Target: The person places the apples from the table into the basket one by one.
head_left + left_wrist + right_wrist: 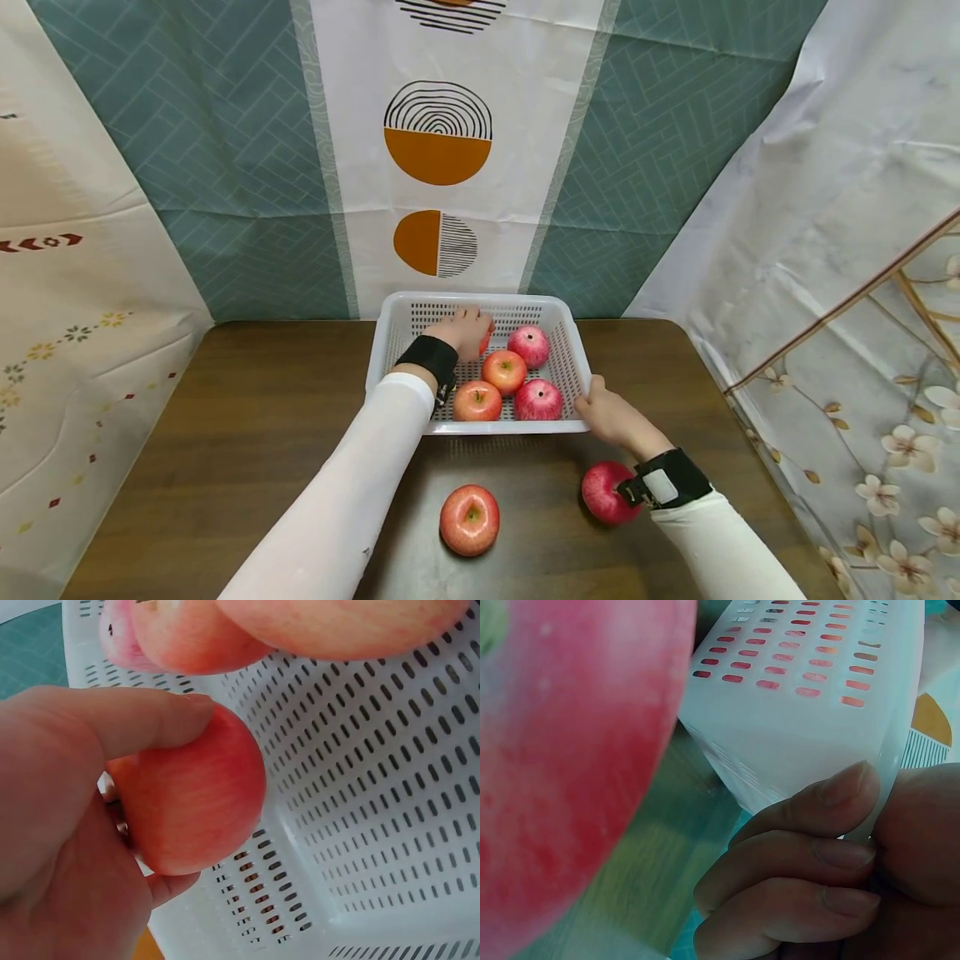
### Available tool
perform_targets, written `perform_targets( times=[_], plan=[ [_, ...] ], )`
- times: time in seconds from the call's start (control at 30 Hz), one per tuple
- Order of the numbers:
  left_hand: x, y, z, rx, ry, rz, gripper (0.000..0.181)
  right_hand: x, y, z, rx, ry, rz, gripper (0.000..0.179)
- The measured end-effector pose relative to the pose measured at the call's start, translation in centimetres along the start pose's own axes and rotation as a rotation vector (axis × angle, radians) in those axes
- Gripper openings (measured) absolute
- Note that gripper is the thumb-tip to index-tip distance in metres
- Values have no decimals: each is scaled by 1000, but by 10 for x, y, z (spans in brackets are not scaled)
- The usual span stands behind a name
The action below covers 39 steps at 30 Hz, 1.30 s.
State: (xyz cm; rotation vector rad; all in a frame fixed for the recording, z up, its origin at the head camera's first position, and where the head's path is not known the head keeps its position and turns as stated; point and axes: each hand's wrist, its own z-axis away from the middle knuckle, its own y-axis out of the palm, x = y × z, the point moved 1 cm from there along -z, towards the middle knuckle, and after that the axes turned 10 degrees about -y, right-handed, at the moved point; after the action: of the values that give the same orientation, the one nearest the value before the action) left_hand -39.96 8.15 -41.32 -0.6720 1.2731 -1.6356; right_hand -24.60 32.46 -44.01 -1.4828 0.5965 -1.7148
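The basket was smooth white plastic, faintly glossy along the rim. My apple had smooth skin with a soft sheen. The bench looked like wood (dully reflective towards the middle), the backdrop like creased cloth, my sleeves like matt fabric.

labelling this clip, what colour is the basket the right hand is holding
The basket is white, best seen in the head view.
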Motion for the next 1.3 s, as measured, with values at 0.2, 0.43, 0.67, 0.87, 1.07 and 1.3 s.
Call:
perform_targets(
  times=[0.2,0.43,0.67,0.87,1.07,1.3],
  plan=[
    [-1,6,1,-19,24,35,35,0,0,0,-4,0,-9,51],
    [2,13,0,-12,25,41,35,1,1,-1,-3,14,-16,52],
    [7,26,-12,-20,25,46,45,1,0,-1,2,20,-27,54],
    [9,31,-19,-37,58,65,37,0,1,0,4,27,-44,54],
    [13,38,-25,-75,99,47,42,-1,1,0,4,19,-49,54],
    [12,33,-17,-96,113,60,55,-2,1,0,1,7,-45,53]
  ],
)
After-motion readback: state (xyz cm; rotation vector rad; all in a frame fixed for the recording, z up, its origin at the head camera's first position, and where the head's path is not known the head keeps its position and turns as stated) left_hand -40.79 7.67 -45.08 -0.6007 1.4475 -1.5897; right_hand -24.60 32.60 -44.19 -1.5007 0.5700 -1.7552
